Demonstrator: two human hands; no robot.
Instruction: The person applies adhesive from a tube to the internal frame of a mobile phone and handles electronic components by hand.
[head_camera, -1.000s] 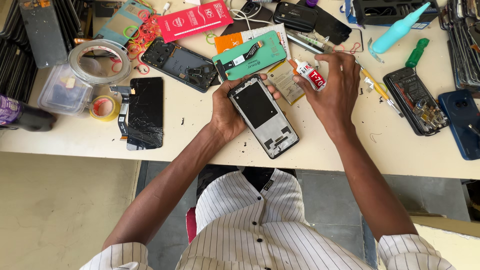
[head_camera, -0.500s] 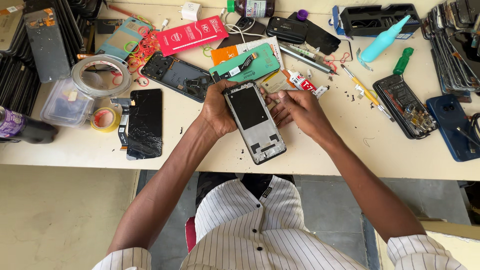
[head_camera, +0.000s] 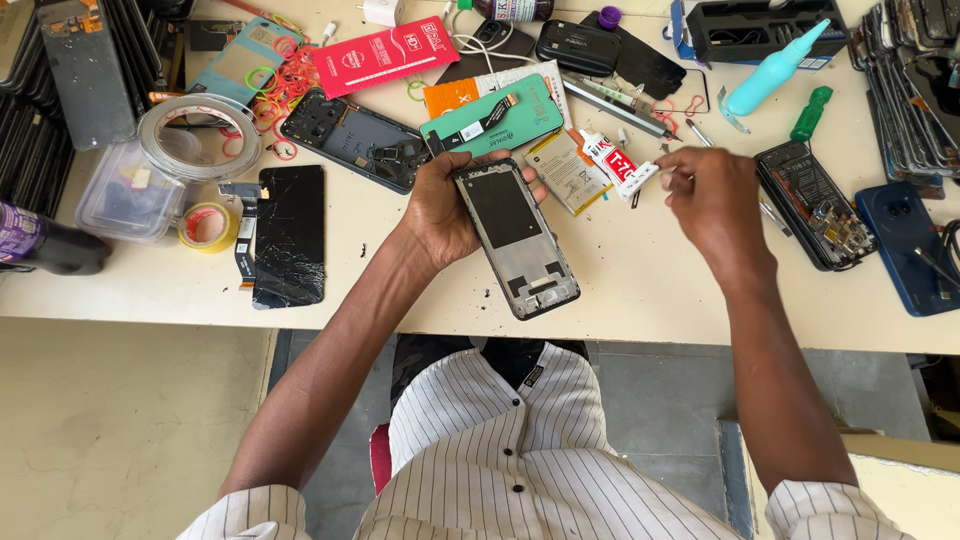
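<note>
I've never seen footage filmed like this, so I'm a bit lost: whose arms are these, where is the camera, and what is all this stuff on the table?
There is no machine here. The camera sits on a person's head and looks down, so the two arms are that person's own, above a striped shirt.

The left hand holds a phone frame with its open side up. The right hand hovers near a small glue tube and seems to pinch something too small to make out.

On the pale table lie a cracked black screen, a green phone back, rolls of tape, a teal squeeze bottle and a green-handled screwdriver.
</note>
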